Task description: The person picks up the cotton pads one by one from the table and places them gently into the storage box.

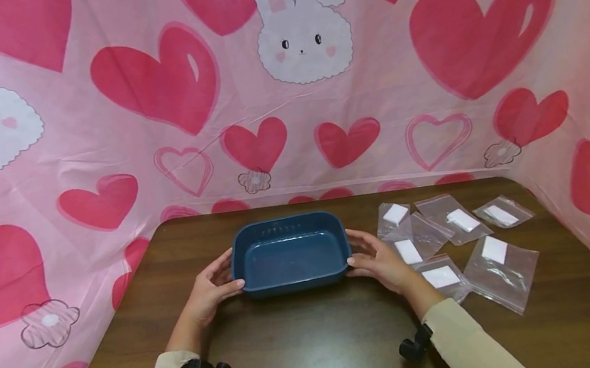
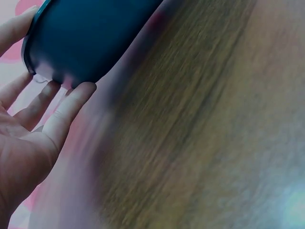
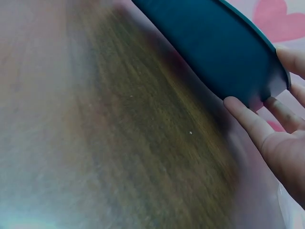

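Note:
A dark blue rectangular baking dish (image 1: 292, 261) with rounded corners is toward the far side of the table, its inside bare. My left hand (image 1: 205, 296) grips its left end, thumb by the near corner. At the opposite end my right hand (image 1: 381, 263) holds it the same way. Both wrist views show the smooth outer side of the dish (image 2: 90, 38) with fingertips along its lower edge and end. From these angles I cannot tell whether its base touches the table.
Several clear zip bags (image 1: 505, 273) with white rectangular pieces lie on the right of the brown wooden table (image 1: 308, 347), close to my right hand and forearm. A pink cloth (image 1: 311, 99) with hearts and rabbits hangs behind the table and along its sides.

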`<state>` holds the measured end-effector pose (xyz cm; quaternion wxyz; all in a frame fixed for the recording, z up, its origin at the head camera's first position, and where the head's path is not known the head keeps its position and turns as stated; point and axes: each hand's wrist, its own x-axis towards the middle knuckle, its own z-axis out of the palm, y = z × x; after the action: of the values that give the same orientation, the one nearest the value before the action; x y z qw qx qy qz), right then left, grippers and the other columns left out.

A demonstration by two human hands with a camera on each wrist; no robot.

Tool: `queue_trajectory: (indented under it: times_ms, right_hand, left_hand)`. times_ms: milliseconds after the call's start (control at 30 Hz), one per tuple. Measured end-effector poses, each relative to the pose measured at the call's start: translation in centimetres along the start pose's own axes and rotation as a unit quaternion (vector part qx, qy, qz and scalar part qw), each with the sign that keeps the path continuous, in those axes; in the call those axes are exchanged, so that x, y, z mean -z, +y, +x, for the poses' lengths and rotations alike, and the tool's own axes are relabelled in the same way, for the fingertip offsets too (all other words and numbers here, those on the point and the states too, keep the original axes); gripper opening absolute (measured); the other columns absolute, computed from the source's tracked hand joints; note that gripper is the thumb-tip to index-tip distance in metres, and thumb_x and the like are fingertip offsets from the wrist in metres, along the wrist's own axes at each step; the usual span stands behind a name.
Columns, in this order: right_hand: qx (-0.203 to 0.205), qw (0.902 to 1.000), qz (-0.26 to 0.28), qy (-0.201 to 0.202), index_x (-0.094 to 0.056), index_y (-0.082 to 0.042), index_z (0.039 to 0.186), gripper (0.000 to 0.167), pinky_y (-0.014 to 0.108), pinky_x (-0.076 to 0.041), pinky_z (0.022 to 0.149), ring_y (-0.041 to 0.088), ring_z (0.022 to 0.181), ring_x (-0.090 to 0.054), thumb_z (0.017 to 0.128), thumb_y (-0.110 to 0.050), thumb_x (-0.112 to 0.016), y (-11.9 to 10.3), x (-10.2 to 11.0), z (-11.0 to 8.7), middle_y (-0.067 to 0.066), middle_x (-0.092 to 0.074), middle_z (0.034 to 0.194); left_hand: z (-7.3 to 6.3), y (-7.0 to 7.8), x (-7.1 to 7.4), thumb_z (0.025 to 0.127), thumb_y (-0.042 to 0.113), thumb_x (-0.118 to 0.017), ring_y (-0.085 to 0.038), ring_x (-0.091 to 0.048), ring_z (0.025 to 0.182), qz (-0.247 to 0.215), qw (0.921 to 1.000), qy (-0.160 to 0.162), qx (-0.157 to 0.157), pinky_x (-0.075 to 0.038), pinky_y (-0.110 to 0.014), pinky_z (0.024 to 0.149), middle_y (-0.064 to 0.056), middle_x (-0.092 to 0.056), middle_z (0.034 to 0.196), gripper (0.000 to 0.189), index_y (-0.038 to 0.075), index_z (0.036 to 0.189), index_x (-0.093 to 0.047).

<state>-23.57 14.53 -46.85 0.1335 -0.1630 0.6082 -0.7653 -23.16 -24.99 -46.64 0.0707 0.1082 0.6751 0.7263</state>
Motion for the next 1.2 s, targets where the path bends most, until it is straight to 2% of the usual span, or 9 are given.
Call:
queue_trajectory:
  times_ms: [167, 433, 733, 1000, 1200]
  right_hand:
    - [0.011, 0.9999, -0.006, -0.002, -0.025, 0.002, 0.15, 0.068, 0.055, -0.052, 0.088, 0.043, 0.12, -0.05, 0.092, 0.004, -0.06, 0.0, 0.3, -0.8, 0.033, -0.029, 0.147]
    - [0.016, 0.9999, -0.004, 0.0, -0.023, 0.003, 0.15, 0.068, 0.052, -0.053, 0.087, 0.038, 0.118, -0.053, 0.093, 0.007, -0.058, -0.2, 0.7, -2.3, 0.034, -0.028, 0.147]
    - [0.007, 0.9998, -0.015, 0.01, -0.022, 0.002, 0.151, 0.069, 0.051, -0.054, 0.087, 0.047, 0.123, -0.046, 0.093, 0.006, -0.059, -0.6, 1.2, -3.5, 0.032, -0.027, 0.149]
    - [0.007, 0.9997, -0.024, 0.006, -0.021, 0.001, 0.152, 0.071, 0.05, -0.053, 0.088, 0.04, 0.121, -0.051, 0.093, 0.005, -0.06, -0.6, 1.9, -4.3, 0.033, -0.026, 0.149]
    - [0.028, 0.9992, -0.027, -0.002, -0.02, 0.002, 0.151, 0.07, 0.053, -0.052, 0.088, 0.033, 0.119, -0.055, 0.093, 0.003, -0.06, -0.3, 2.4, -5.0, 0.034, -0.024, 0.148]
  left_hand:
    - [-0.1, 0.1, -0.5, 0.085, -0.006, -0.068, -0.035, -0.057, 0.116, 0.01, 0.9999, -0.004, 0.005, -0.057, -0.038, 0.081, -0.03, -0.037, 0.146, 0.074, 0.002, 0.15, -0.033]
    - [-0.1, 0.4, -1.6, 0.085, -0.002, -0.071, -0.042, -0.051, 0.121, 0.013, 0.9997, -0.018, 0.002, -0.057, -0.037, 0.081, -0.03, -0.039, 0.144, 0.075, 0.003, 0.15, -0.034]
    - [-0.2, 0.4, -2.5, 0.085, -0.002, -0.07, -0.044, -0.053, 0.12, 0.012, 0.9995, -0.03, -0.003, -0.058, -0.038, 0.08, -0.03, -0.04, 0.143, 0.072, 0.001, 0.148, -0.036]
    - [-0.2, 0.3, -3.3, 0.085, -0.002, -0.071, -0.046, -0.05, 0.121, 0.011, 0.9994, -0.031, 0.007, -0.057, -0.037, 0.082, -0.028, -0.042, 0.143, 0.071, 0.002, 0.148, -0.037]
    - [-0.2, 0.4, -4.1, 0.084, -0.002, -0.072, -0.047, -0.052, 0.118, 0.009, 0.9992, -0.039, -0.005, -0.057, -0.038, 0.081, -0.03, -0.041, 0.142, 0.072, 0.0, 0.147, -0.037]
